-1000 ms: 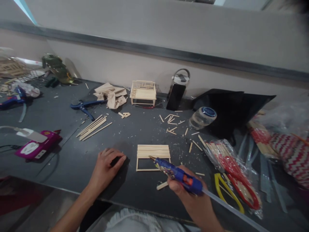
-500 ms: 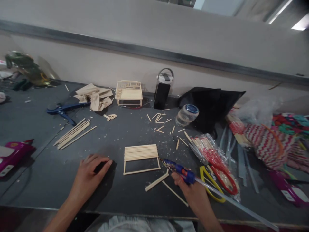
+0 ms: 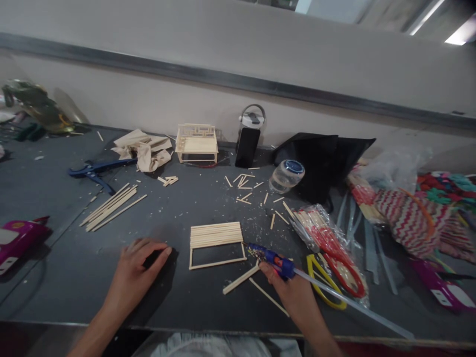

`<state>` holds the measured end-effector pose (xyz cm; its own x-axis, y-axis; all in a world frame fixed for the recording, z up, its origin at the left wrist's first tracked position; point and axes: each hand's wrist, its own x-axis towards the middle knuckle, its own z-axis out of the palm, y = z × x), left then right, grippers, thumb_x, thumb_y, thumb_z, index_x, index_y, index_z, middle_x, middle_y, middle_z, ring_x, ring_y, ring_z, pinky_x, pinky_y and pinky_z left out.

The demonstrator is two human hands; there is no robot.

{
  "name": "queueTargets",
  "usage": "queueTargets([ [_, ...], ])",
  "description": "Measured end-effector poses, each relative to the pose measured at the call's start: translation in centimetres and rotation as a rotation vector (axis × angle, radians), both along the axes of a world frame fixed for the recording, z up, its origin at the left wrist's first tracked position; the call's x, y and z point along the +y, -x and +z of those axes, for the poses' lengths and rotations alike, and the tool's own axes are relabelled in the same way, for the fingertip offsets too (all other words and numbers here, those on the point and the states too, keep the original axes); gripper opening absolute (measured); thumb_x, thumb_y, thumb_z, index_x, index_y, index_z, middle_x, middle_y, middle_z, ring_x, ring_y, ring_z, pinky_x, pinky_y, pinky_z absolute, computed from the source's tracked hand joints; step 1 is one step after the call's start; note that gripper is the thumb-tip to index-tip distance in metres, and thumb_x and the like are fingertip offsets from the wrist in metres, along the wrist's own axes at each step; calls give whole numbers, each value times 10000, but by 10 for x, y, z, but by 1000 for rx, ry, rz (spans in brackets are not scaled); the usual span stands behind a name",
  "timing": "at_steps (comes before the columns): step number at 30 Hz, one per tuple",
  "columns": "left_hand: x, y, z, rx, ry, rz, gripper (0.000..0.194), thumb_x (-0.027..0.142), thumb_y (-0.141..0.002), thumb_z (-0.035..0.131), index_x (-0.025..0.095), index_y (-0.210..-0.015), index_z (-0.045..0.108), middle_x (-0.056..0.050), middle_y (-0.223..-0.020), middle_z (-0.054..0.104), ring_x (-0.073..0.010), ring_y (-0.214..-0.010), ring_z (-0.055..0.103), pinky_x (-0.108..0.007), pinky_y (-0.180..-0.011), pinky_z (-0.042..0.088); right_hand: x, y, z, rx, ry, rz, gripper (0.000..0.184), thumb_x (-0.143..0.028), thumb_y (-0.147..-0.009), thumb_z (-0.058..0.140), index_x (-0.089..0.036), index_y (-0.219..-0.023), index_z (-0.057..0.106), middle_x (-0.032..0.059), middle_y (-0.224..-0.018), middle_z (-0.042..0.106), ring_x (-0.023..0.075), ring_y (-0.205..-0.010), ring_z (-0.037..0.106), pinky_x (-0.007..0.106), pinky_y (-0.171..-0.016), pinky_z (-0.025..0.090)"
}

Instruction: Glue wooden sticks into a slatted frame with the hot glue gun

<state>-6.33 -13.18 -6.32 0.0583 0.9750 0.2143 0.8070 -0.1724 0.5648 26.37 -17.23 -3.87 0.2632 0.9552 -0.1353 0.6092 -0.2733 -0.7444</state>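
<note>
My right hand (image 3: pixel 288 287) is wrapped round a blue glue gun (image 3: pixel 273 260) with a long clear glue stick (image 3: pixel 353 306) running out of its back. The gun's tip is at the right side of a small frame of wooden sticks (image 3: pixel 215 235), by the end of the stick rows. Slats cover the far half of this frame, and its near half is an open rectangle. My left hand (image 3: pixel 139 267) rests on the table left of the frame, fingers curled, thumb and forefinger tips close together. Nothing shows between them.
Loose sticks (image 3: pixel 111 208) and blue cutters (image 3: pixel 92 171) lie left. At the back stand a small stick-built model (image 3: pixel 196 145), a phone (image 3: pixel 247 148) against a bottle, and a jar (image 3: pixel 286 176). Right are yellow-handled scissors (image 3: pixel 323 285) and a stick packet (image 3: pixel 323 233).
The glue gun's back end and its glue stick have swung slightly left, while the tip stays near the frame's right side. My left hand keeps its pose. The whole view has shifted slightly.
</note>
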Motion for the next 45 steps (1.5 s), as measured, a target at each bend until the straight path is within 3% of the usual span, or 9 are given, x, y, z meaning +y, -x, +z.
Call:
queueTargets([
  [14,0,0,-1,9,-9,-6,272,511,-843,540,280,-822,681,-13,-870,698,-228,-867,607,-384,-790,425,0,2,-1,-1,-10,12,390,-587,-776,578,-211,-759,677,26,-591,675,221,-553,624,307,-550,498],
  [29,1,1,0,15,-24,-4,265,502,-836,542,281,-811,685,-16,-859,705,-231,-855,615,-385,-778,431,-1,1,-2,48,-8,9,365,-572,-769,595,-216,-789,672,53,-774,746,260,-761,694,328,-689,541],
  [37,-1,-2,2,-19,-7,4,287,518,-832,537,276,-798,689,-14,-857,709,-227,-849,632,-373,-771,461,-2,1,-2,34,-17,-14,357,-566,-761,614,-215,-778,680,52,-757,746,258,-737,695,320,-665,543],
  [41,3,10,10,-78,-19,40,300,519,-844,523,261,-816,674,-3,-859,705,-207,-832,632,-332,-762,486,-5,-3,-6,60,-40,-1,338,-551,-774,603,-223,-763,687,39,-702,731,237,-671,679,306,-631,539],
  [45,14,37,23,143,-117,139,330,481,-873,479,211,-823,662,-32,-871,693,-256,-878,610,-403,-819,449,-10,-11,-12,108,-134,-78,359,-581,-721,623,-229,-730,694,40,-681,724,235,-650,671,313,-653,549],
])
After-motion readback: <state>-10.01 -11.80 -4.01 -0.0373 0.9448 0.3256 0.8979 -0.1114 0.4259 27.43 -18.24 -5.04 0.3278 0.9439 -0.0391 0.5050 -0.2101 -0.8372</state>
